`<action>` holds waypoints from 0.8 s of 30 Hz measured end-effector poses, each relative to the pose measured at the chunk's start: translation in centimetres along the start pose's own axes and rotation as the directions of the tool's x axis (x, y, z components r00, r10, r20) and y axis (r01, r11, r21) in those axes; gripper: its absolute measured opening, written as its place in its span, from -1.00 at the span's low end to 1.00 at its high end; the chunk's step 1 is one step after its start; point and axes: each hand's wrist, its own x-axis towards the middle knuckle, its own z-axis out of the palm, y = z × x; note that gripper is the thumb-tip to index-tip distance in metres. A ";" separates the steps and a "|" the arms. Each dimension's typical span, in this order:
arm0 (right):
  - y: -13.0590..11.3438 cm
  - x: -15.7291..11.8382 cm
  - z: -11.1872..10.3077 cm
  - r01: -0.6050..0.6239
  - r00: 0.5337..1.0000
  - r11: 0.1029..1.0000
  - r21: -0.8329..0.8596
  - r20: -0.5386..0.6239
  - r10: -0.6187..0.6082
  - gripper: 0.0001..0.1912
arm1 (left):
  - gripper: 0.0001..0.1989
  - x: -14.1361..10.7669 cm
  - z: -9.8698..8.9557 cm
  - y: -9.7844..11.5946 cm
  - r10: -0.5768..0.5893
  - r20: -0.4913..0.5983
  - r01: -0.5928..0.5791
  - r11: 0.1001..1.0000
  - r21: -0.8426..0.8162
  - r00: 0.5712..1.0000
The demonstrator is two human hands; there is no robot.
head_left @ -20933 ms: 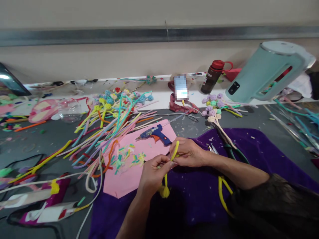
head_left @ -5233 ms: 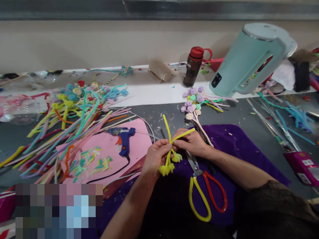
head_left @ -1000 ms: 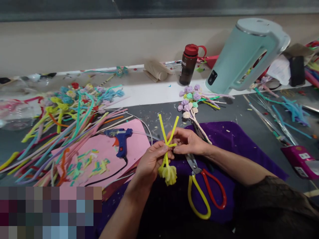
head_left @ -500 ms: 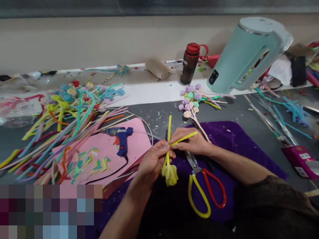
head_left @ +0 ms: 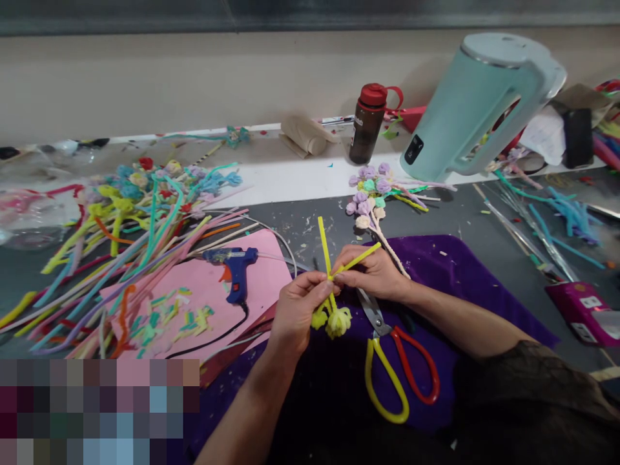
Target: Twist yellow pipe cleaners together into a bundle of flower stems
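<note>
Yellow pipe cleaners [head_left: 323, 242] cross between my two hands, with yellow pipe-cleaner flowers [head_left: 339, 321] hanging at their lower ends. My left hand [head_left: 307, 300] pinches the stems just below the crossing. At the crossing, the fingertips of my right hand [head_left: 365, 274] are closed on the stem that slants up to the right. Beneath my right hand lie scissors [head_left: 380, 329] with one yellow and one red handle, their blades partly covered by that hand.
On the left, a blue glue gun [head_left: 237, 274] and clippings rest on pink paper [head_left: 268, 248], beside a heap of coloured pipe cleaners [head_left: 145, 252]. A purple cloth [head_left: 445, 271] spreads under my hands. Farther back are a purple flower bunch [head_left: 368, 190], a bottle [head_left: 368, 126] and a green kettle [head_left: 460, 106].
The yellow stems have tilted, the upright one leaning left. The flower ends have risen, and a second yellow flower now shows beside the first. Both hands keep their pinch.
</note>
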 end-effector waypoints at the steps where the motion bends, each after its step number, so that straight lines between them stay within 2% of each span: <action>1: 0.0 0.0 0.1 -0.034 0.999 0.999 0.026 -0.013 0.034 -0.90 | -0.87 0.0 0.0 -0.1 0.033 -0.008 -0.033 0.999 0.025 0.999; 5: -0.3 -0.2 0.7 -0.214 0.975 0.969 0.126 -0.031 0.219 -0.91 | -0.87 0.0 0.0 -0.4 0.191 -0.043 -0.178 0.961 0.210 0.981; 9: -0.5 -0.1 1.2 -0.330 0.940 0.927 0.180 -0.022 0.339 -0.86 | -0.89 -0.3 -0.1 -0.3 0.387 -0.056 -0.307 0.804 0.509 0.920; 11: -0.4 0.0 1.5 -0.366 0.924 0.890 0.272 -0.004 0.381 -0.84 | -0.90 -0.4 -0.2 -0.2 0.503 0.003 -0.384 0.655 0.651 0.864; 12: -0.2 0.0 1.6 -0.388 0.914 0.858 0.337 0.017 0.406 -0.84 | -0.92 -0.5 -0.2 -0.1 0.569 0.059 -0.433 0.549 0.714 0.820; 15: 0.2 0.2 1.8 -0.483 0.860 0.711 0.511 0.123 0.495 -0.83 | -0.94 -0.6 -0.3 0.2 0.712 0.269 -0.552 0.196 0.811 0.648; 16: 0.3 0.3 1.8 -0.508 0.843 0.672 0.539 0.149 0.518 -0.82 | -0.94 -0.6 -0.3 0.2 0.726 0.312 -0.566 0.128 0.814 0.613; 17: 0.4 0.3 1.8 -0.522 0.831 0.648 0.555 0.159 0.533 -0.81 | -0.93 -0.6 -0.3 0.2 0.725 0.324 -0.568 0.112 0.815 0.608; 18: 0.5 0.4 1.8 -0.521 0.828 0.641 0.563 0.152 0.540 -0.79 | -0.93 -0.5 -0.4 0.2 0.709 0.299 -0.557 0.158 0.815 0.638; 19: 0.6 0.4 1.7 -0.509 0.832 0.648 0.567 0.134 0.538 -0.78 | -0.92 -0.5 -0.4 0.1 0.673 0.242 -0.530 0.260 0.807 0.699; 20: 0.6 0.4 1.7 -0.490 0.842 0.663 0.567 0.110 0.528 -0.78 | -0.91 -0.3 -0.4 0.0 0.608 0.166 -0.483 0.404 0.777 0.776; 22: 0.5 0.3 1.5 -0.447 0.870 0.705 0.550 0.084 0.486 -0.80 | -0.88 -0.1 -0.4 0.0 0.403 0.027 -0.336 0.722 0.605 0.915; 23: 0.4 0.3 1.4 -0.431 0.884 0.729 0.531 0.086 0.460 -0.81 | -0.87 0.0 -0.4 0.1 0.287 -0.007 -0.249 0.844 0.476 0.958; 24: 0.4 0.3 1.4 -0.417 0.896 0.753 0.510 0.092 0.434 -0.81 | -0.87 0.1 -0.4 0.2 0.185 -0.017 -0.168 0.923 0.346 0.983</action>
